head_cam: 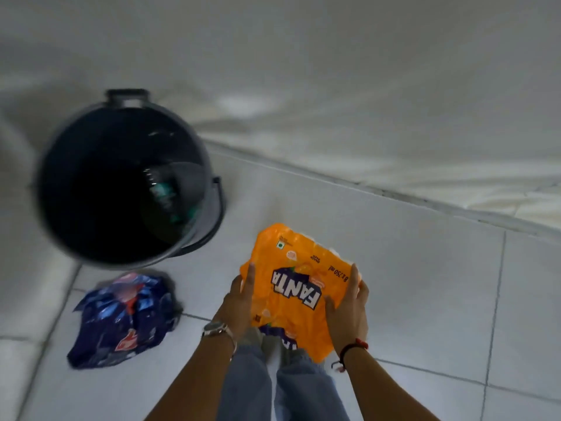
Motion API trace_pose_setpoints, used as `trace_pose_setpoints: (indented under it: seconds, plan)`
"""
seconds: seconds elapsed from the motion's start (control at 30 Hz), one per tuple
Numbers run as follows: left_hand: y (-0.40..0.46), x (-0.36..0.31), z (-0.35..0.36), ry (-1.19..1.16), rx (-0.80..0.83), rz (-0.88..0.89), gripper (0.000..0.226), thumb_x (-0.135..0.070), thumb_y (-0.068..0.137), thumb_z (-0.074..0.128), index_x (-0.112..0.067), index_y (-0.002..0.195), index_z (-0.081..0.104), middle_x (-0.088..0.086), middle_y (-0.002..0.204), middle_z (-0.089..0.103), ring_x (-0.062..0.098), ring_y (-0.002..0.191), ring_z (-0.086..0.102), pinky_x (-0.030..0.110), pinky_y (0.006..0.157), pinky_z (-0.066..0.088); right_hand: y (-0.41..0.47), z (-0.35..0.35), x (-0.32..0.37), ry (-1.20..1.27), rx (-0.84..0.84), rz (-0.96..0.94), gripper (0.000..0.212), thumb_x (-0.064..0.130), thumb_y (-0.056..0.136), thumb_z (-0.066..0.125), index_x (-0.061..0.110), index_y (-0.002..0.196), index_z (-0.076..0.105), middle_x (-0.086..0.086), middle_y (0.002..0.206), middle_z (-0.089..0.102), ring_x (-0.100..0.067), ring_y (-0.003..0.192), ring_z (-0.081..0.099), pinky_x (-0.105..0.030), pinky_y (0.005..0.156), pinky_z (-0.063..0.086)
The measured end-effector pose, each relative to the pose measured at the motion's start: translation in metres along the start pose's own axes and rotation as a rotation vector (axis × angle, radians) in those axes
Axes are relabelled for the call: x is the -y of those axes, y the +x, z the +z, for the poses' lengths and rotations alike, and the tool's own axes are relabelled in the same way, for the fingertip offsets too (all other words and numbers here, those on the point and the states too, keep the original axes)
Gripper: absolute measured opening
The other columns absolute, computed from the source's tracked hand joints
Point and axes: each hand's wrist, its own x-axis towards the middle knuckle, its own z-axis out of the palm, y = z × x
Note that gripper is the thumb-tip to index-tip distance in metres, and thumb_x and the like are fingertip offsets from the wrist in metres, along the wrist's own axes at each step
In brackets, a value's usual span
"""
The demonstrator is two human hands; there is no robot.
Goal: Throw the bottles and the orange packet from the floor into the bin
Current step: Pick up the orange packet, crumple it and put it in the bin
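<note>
The orange packet (299, 287), printed with a Fanta logo, is held flat in front of me above the floor. My left hand (239, 302) grips its left edge and my right hand (349, 311) grips its right edge. The dark round bin (54, 189) stands open to the upper left of the packet. Blurred bottles (165, 192) with green labels lie inside the bin against its right wall.
A crumpled dark blue packet (124, 319) lies on the white tiled floor (425, 299) just below the bin. My jeans-clad legs (273, 387) are under the orange packet. A white wall with a skirting edge (394, 189) runs diagonally on the right.
</note>
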Motion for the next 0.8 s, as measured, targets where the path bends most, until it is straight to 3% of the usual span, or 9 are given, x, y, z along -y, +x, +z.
trace_pose_setpoints:
  seconds: [0.07, 0.1, 0.2, 0.27, 0.37, 0.43, 0.53, 0.6, 0.8]
  plan:
    - [-0.026, 0.025, -0.020, -0.046, -0.045, -0.063, 0.066, -0.060, 0.084, 0.015, -0.025, 0.139, 0.009, 0.015, 0.145, 0.031, 0.034, 0.118, 0.049, 0.045, 0.100, 0.042, -0.017, 0.006, 0.023, -0.043, 0.077, -0.087, 0.072, 0.018, 0.090, 0.052, 0.025, 0.144, 0.005, -0.013, 0.149, 0.022, -0.038, 0.107, 0.057, -0.048, 0.075, 0.055]
    - [-0.038, 0.038, -0.028, -0.041, -0.051, -0.075, 0.070, -0.061, 0.083, 0.016, -0.020, 0.140, 0.009, 0.015, 0.146, 0.026, 0.035, 0.120, 0.046, 0.042, 0.100, 0.042, -0.026, 0.012, 0.034, -0.067, 0.117, -0.132, 0.072, 0.020, 0.091, 0.052, 0.026, 0.144, 0.004, -0.013, 0.149, 0.022, -0.038, 0.109, 0.056, -0.049, 0.078, 0.055]
    - [-0.068, 0.083, -0.040, -0.151, -0.169, -0.033, 0.069, -0.025, 0.091, 0.043, -0.017, 0.140, -0.005, 0.017, 0.147, 0.019, 0.029, 0.130, 0.033, 0.039, 0.106, 0.032, -0.051, 0.038, 0.066, -0.141, 0.238, -0.243, 0.073, 0.023, 0.091, 0.052, 0.027, 0.144, 0.003, -0.011, 0.149, 0.022, -0.036, 0.114, 0.054, -0.052, 0.084, 0.054]
    - [-0.088, 0.110, -0.047, -0.334, -0.261, -0.058, 0.072, -0.026, 0.088, 0.048, -0.020, 0.138, -0.004, 0.018, 0.147, 0.023, 0.024, 0.130, 0.031, 0.038, 0.105, 0.031, -0.066, 0.062, 0.084, -0.186, 0.316, -0.291, 0.074, 0.021, 0.090, 0.052, 0.027, 0.144, 0.001, -0.011, 0.149, 0.021, -0.036, 0.117, 0.052, -0.052, 0.089, 0.052]
    - [-0.116, 0.147, -0.058, -0.577, -0.369, -0.256, 0.103, -0.080, 0.061, 0.039, -0.024, 0.139, 0.001, 0.020, 0.143, 0.035, 0.034, 0.126, 0.040, 0.048, 0.101, 0.036, -0.091, 0.104, 0.108, -0.306, 0.428, -0.391, 0.076, 0.018, 0.090, 0.052, 0.027, 0.144, 0.000, -0.010, 0.151, 0.019, -0.033, 0.120, 0.051, -0.049, 0.093, 0.051]
    - [-0.132, 0.178, -0.058, -0.625, -0.420, -0.398, 0.124, -0.094, 0.042, 0.024, -0.023, 0.141, 0.001, 0.022, 0.137, 0.043, 0.042, 0.119, 0.047, 0.053, 0.094, 0.041, -0.110, 0.131, 0.122, -0.404, 0.481, -0.479, 0.076, 0.019, 0.090, 0.052, 0.028, 0.144, 0.000, -0.008, 0.152, 0.017, -0.032, 0.117, 0.053, -0.045, 0.090, 0.052]
    - [-0.148, 0.222, -0.059, -0.617, -0.474, -0.500, 0.082, -0.058, 0.080, 0.042, -0.020, 0.141, 0.003, 0.027, 0.130, 0.048, 0.044, 0.112, 0.051, 0.052, 0.088, 0.044, -0.138, 0.169, 0.140, -0.489, 0.534, -0.551, 0.077, 0.020, 0.090, 0.052, 0.029, 0.144, -0.002, -0.009, 0.152, 0.016, -0.033, 0.113, 0.055, -0.046, 0.088, 0.054]
    - [-0.147, 0.253, -0.066, -0.590, -0.483, -0.527, 0.071, -0.041, 0.087, 0.043, -0.018, 0.141, 0.005, 0.029, 0.128, 0.049, 0.044, 0.110, 0.051, 0.051, 0.086, 0.044, -0.152, 0.191, 0.152, -0.510, 0.545, -0.569, 0.078, 0.022, 0.091, 0.052, 0.027, 0.144, -0.004, -0.010, 0.151, 0.016, -0.034, 0.114, 0.055, -0.047, 0.087, 0.054]
    - [-0.118, 0.330, -0.106, -0.242, -0.486, -0.579, 0.060, -0.046, 0.090, 0.030, -0.021, 0.141, 0.009, 0.021, 0.123, 0.055, 0.039, 0.111, 0.051, 0.054, 0.103, 0.028, -0.165, 0.256, 0.187, -0.510, 0.502, -0.576, 0.082, 0.025, 0.089, 0.055, 0.026, 0.144, -0.005, -0.013, 0.147, 0.023, -0.036, 0.115, 0.054, -0.052, 0.088, 0.052]
